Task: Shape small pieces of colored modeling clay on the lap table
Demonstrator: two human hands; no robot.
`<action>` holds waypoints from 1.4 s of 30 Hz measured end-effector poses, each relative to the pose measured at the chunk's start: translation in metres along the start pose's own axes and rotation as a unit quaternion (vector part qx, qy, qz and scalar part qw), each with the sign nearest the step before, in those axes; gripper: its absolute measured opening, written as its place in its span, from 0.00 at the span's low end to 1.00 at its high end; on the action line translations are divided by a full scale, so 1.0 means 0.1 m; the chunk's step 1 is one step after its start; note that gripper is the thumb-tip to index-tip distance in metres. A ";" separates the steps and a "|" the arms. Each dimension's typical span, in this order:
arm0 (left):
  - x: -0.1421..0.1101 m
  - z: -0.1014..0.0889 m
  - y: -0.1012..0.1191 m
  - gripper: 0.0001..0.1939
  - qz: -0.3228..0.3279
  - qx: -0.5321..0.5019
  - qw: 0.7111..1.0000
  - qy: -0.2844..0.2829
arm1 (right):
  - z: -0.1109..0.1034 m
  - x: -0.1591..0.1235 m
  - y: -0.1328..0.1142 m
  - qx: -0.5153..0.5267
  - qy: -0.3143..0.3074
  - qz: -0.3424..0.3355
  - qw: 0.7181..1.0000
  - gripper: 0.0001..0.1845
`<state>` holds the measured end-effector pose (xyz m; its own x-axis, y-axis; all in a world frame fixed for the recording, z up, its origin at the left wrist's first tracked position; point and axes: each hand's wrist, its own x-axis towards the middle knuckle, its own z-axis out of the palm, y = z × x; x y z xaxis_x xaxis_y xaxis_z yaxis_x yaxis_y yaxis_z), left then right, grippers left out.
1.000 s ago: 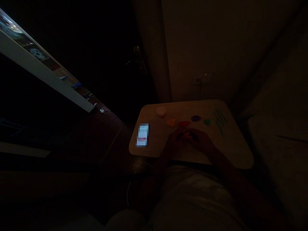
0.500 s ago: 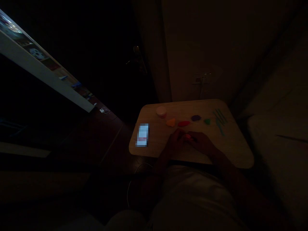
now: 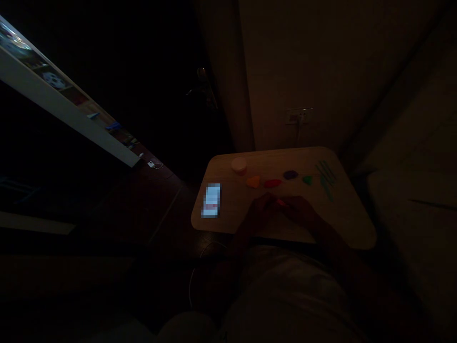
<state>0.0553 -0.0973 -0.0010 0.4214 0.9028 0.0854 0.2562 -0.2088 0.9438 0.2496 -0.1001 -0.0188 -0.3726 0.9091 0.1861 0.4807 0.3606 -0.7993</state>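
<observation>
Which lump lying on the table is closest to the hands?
The red lump, just beyond the left hand. The orange lump, purple lump and green lump all lie farther from the hands.

The red lump (image 3: 281, 203) is partly hidden between the left hand (image 3: 262, 207) and right hand (image 3: 300, 209) — finger placement lost in darkness. At left, the phone screen (image 3: 212, 200) is blurred — unreadable.

Right hand (image 3: 299, 210) tighter; red lump (image 3: 281, 203) less exposed
</observation>
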 end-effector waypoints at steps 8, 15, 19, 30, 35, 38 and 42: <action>0.02 -0.01 0.00 0.16 0.037 0.097 0.994 -0.025 | 0.02 0.00 -0.04 -0.019 -0.018 -0.009 1.000 0.21; 0.00 0.00 0.02 0.18 0.010 0.020 1.000 0.020 | -0.01 0.00 -0.08 0.029 0.000 -0.008 1.000 0.18; 0.01 0.00 0.02 0.18 0.001 0.013 0.999 0.037 | -0.04 0.00 -0.09 0.066 -0.010 -0.003 0.998 0.24; 0.01 -0.04 -0.01 0.18 0.033 0.043 0.998 -0.029 | -0.06 0.01 -0.10 0.073 -0.016 0.002 0.997 0.28; 0.00 -0.04 -0.04 0.21 0.028 0.021 0.999 -0.023 | -0.04 -0.01 -0.05 0.060 -0.026 -0.004 0.998 0.28; -0.01 -0.02 -0.05 0.21 0.033 0.015 0.999 0.012 | -0.02 -0.01 -0.04 0.051 -0.028 -0.006 0.998 0.28; 0.01 0.00 -0.05 0.21 0.017 0.008 0.998 0.064 | 0.00 0.02 -0.07 0.055 -0.007 -0.015 0.998 0.26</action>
<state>0.0543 -0.0959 -0.0055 0.3159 0.9354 0.1591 0.2580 -0.2460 0.9343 0.2461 -0.1008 -0.0128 -0.3973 0.8948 0.2037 0.3784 0.3619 -0.8519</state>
